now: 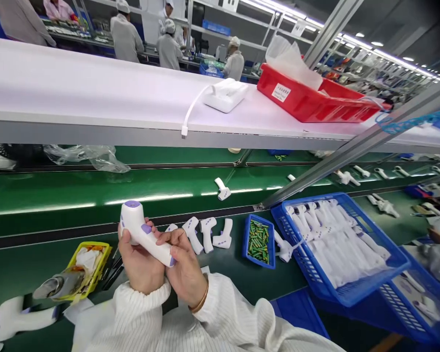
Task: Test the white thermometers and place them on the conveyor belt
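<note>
A white, gun-shaped handheld thermometer (141,230) with purple parts is held in front of me, its round purple-capped end up and left. My left hand (141,266) wraps round it from below, near the head. The fingers of my right hand (185,266) close on the lower end of its handle, by a purple tip. Just beyond my right hand, several similar white thermometers (207,233) lie in a row on the green bench. A small blue bin (246,240) of green batteries (258,240) stands to their right.
Bagged white devices fill a blue basket (346,298) at right. A yellow tray (108,249) and another white device (18,318) lie left. Beyond runs a green conveyor (161,188). The shelf (95,93) above bears a red bin (297,105) and a corded white box (225,98).
</note>
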`<control>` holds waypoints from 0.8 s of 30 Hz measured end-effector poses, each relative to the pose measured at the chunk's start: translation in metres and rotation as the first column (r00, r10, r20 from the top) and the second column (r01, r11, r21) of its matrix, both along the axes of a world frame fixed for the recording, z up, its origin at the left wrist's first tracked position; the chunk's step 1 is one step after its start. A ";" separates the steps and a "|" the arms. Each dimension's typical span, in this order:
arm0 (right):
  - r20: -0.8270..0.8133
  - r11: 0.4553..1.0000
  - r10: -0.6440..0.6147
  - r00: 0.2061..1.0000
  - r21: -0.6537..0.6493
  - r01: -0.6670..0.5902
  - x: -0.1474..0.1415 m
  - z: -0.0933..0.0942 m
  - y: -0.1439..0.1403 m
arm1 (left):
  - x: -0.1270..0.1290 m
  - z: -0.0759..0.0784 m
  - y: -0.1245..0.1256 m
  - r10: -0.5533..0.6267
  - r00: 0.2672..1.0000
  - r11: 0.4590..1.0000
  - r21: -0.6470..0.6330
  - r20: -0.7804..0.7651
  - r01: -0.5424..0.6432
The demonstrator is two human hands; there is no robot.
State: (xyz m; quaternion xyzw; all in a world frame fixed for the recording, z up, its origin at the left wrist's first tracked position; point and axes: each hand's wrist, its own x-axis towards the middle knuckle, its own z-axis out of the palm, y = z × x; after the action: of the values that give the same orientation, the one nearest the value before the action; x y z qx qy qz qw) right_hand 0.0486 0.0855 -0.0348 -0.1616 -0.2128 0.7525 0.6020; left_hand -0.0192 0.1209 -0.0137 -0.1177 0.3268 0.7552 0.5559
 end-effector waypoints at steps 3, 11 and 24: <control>0.175 0.993 0.059 0.983 0.094 -0.076 0.004 -0.015 0.021 | -0.004 -0.005 0.009 0.048 0.997 0.997 -0.052 -0.064 -0.052; 0.980 0.903 -0.138 -0.143 0.066 -0.425 0.114 -0.115 0.183 | -0.031 -0.018 -0.004 0.042 0.995 0.974 -0.219 -0.085 -0.060; 0.989 0.987 -0.133 -0.066 0.126 -0.097 0.139 -0.184 0.237 | -0.037 -0.032 -0.009 0.035 0.990 0.965 -0.251 -0.139 -0.069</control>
State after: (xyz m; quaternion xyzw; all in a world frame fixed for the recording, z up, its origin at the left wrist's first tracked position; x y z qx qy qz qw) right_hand 0.1879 0.3228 -0.2185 -0.6144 -0.6411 0.3680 0.2758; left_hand -0.0563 0.1117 -0.0454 -0.1460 0.4546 0.7274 0.4929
